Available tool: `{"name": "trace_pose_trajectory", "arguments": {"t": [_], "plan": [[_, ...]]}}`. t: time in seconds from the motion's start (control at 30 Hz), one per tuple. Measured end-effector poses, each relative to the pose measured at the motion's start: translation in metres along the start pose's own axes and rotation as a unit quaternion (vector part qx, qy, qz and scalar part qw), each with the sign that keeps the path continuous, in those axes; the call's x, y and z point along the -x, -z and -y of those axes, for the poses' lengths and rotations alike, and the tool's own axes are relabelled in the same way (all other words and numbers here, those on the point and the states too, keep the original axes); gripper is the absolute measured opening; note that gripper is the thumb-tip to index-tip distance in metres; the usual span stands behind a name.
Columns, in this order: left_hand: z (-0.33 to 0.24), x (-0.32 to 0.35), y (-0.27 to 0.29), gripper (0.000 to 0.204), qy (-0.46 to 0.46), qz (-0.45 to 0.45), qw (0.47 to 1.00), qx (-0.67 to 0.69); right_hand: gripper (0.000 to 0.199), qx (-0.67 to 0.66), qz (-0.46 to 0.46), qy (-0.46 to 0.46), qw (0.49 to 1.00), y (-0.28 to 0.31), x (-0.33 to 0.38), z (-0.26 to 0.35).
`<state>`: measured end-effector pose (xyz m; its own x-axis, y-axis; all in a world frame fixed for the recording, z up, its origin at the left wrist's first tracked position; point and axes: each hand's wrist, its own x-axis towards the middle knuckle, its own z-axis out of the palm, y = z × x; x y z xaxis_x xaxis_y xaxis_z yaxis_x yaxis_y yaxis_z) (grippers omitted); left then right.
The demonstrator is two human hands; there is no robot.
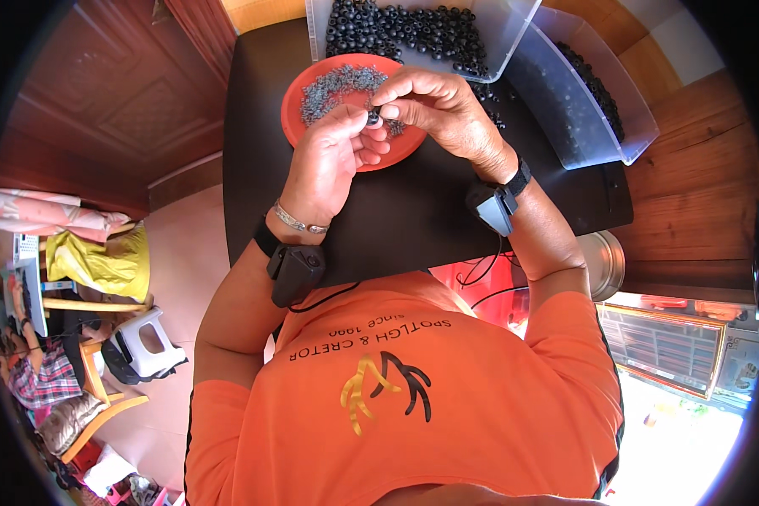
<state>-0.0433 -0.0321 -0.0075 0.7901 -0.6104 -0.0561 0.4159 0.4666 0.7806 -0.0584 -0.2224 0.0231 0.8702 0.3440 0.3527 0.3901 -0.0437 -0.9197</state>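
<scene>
Both my hands meet over the orange plate, left hand and right hand pinching one small black ring between their fingertips. Plate's got a pile of grey metal bits, and a clear bin of black rings sits just behind it on the dark table.

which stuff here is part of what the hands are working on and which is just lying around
In use:
- left hand
- right hand
- small black ring pinched between them
- orange plate of small grey parts
- clear bin of black rings

Lying about:
- second clear bin
- white stool
- yellow bag
</scene>
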Motion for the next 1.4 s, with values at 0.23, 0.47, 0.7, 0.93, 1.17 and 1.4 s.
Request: {"name": "trace_pose_trajectory", "arguments": {"t": [0.23, 0.47, 0.7, 0.93, 1.17, 1.4], "plan": [[0.0, 0.001, -0.002, 0.016, 0.012, -0.006, 1.0, 0.016, 0.015, 0.066, 0.0, 0.068, 0.996, -0.002, 0.0, 0.001], [-0.001, 0.002, -0.005, 0.018, 0.02, 0.002, 0.998, 0.053, 0.016, 0.191, 0.012, 0.137, 0.972, -0.001, -0.001, 0.004], [0.001, -0.001, 0.001, 0.018, 0.016, 0.033, 0.996, 0.086, 0.02, 0.038, -0.004, 0.056, 0.998, -0.004, 0.0, -0.001], [-0.002, 0.002, -0.006, 0.016, 0.011, 0.004, 0.993, 0.121, 0.031, 0.184, -0.067, 0.137, 0.971, -0.022, 0.0, -0.001], [-0.003, 0.002, -0.006, 0.014, 0.004, 0.015, 0.992, 0.124, 0.029, 0.278, -0.116, 0.149, 0.942, -0.031, 0.001, 0.006], [0.0, -0.002, -0.004, 0.014, -0.005, 0.02, 0.99, 0.141, 0.028, 0.316, -0.116, 0.193, 0.922, -0.029, 0.001, 0.007]]}}
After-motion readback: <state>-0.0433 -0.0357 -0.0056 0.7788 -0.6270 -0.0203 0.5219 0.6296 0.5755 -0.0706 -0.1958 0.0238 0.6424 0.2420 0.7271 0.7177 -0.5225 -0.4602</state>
